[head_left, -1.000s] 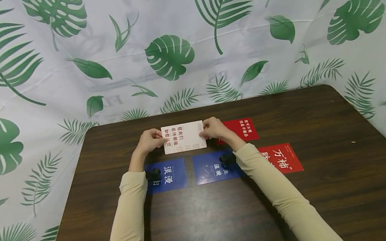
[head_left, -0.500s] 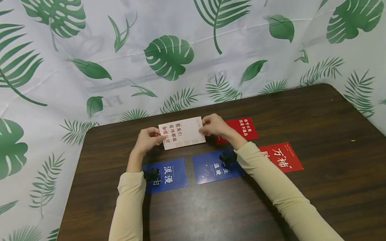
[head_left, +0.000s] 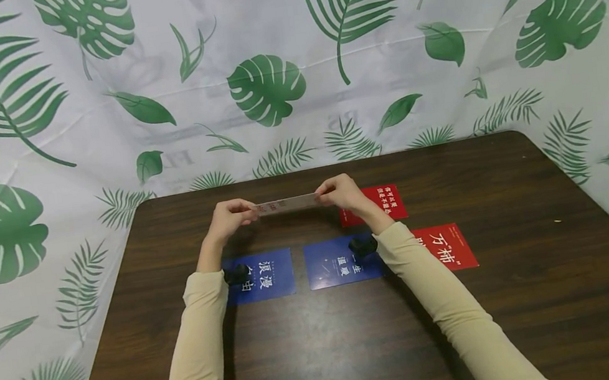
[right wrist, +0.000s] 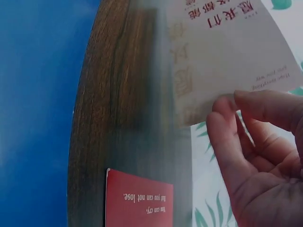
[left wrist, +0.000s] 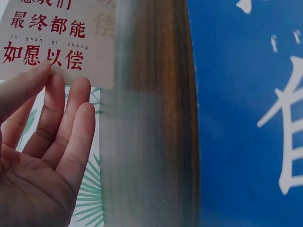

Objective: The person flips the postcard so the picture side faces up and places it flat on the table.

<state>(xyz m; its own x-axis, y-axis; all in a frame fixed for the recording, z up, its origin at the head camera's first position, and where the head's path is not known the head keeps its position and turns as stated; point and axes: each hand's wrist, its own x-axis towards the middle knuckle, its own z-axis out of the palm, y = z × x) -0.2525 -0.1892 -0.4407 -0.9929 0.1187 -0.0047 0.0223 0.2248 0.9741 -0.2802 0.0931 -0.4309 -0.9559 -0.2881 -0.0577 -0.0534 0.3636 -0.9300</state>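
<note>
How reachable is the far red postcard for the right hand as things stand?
Probably not without letting go: the right hand pinches the white postcard, though the far red postcard lies close by.

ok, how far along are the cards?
Looks done: left blue card, right blue card, near red card and far red card lie flat on the table. In hand: white card, held tilted by the left hand and right hand. To go, probably: laying it flat too. Can't tell whether more cards follow.
</note>
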